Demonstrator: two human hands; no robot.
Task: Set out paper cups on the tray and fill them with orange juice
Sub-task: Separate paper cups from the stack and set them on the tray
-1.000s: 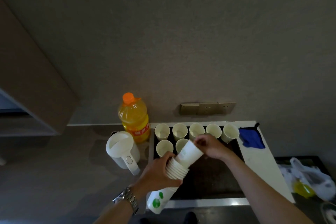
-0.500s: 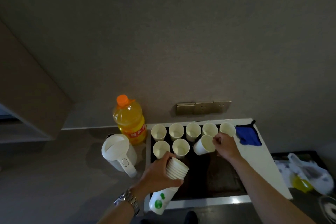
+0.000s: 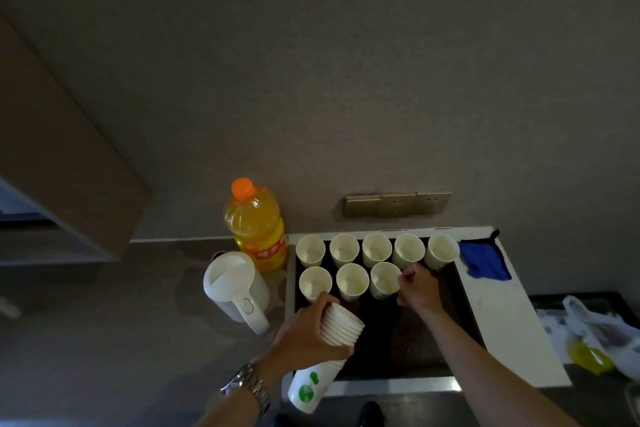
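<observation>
A dark tray (image 3: pixel 408 347) lies on the counter with several white paper cups standing in two rows at its far end. My right hand (image 3: pixel 417 288) grips the third cup of the near row (image 3: pixel 383 279), which stands upright on the tray. My left hand (image 3: pixel 304 336) holds a tilted stack of nested paper cups (image 3: pixel 332 340) over the tray's near left corner. The orange juice bottle (image 3: pixel 256 229), with an orange cap, stands left of the tray against the wall.
A white electric kettle (image 3: pixel 233 288) stands just left of the tray. A blue cloth (image 3: pixel 483 260) lies on a white board (image 3: pixel 505 326) right of the tray. Plastic bags (image 3: pixel 602 333) sit at the far right. Wall sockets (image 3: pixel 398 204) are above the tray.
My right hand pulled a cup off the stack, carried it toward the far rows and stood it upright as the third cup of the near row. My left hand kept the stack.
</observation>
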